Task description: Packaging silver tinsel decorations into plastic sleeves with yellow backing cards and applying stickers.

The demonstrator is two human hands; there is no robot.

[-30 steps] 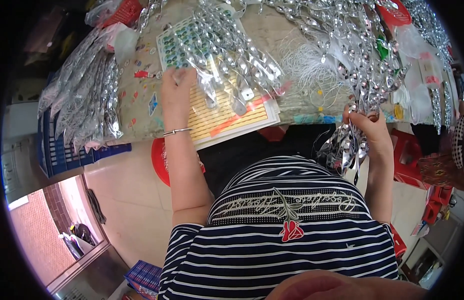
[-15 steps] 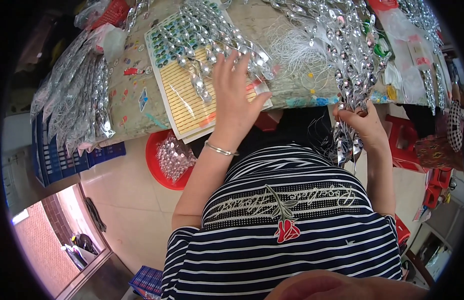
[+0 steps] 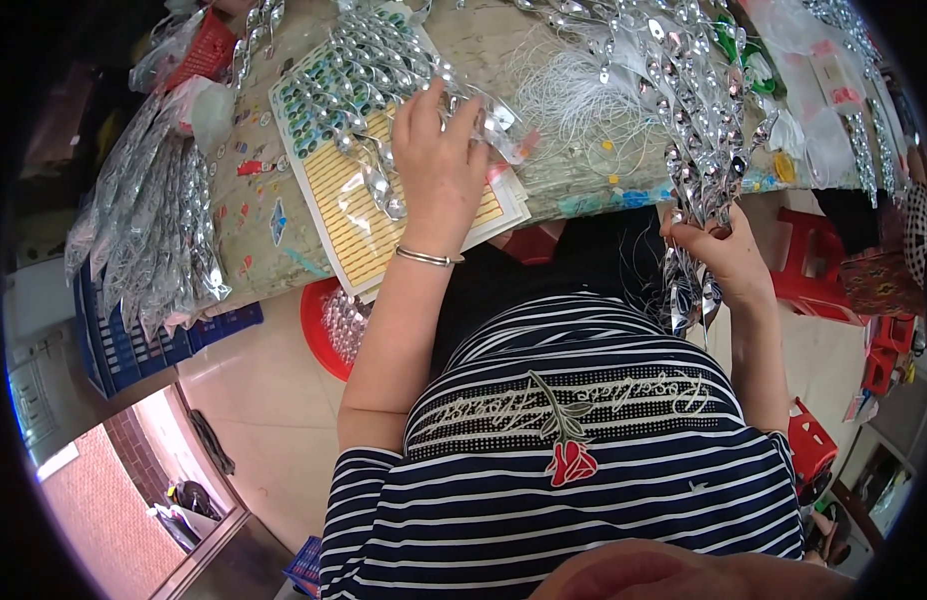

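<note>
My right hand [image 3: 732, 256] is wrapped round a bundle of shiny silver twisted strands [image 3: 702, 150] at the table's near edge. Their upper ends spread over the table and their lower ends hang below my fist. My left hand [image 3: 440, 170] rests over another group of silver twisted strands [image 3: 379, 65], its fingers bent and apart. Whether a fingertip presses on a strand I cannot tell. Beneath these strands lie printed sheets [image 3: 334, 205], yellow with rows of marks and, farther back, blue-green ovals.
White thin threads [image 3: 574, 100] lie in a tangle between my hands. Wrapped silver strands [image 3: 149, 225] hang over the table's left side, near a red basket [image 3: 206, 50]. A red basin [image 3: 329, 335] with shiny pieces stands below the edge. Red stools [image 3: 809, 265] are at the right.
My left hand has shifted left across the strands, and its fingers are more bent. My right hand keeps its hold on the bundle. The whole view has turned slightly.
</note>
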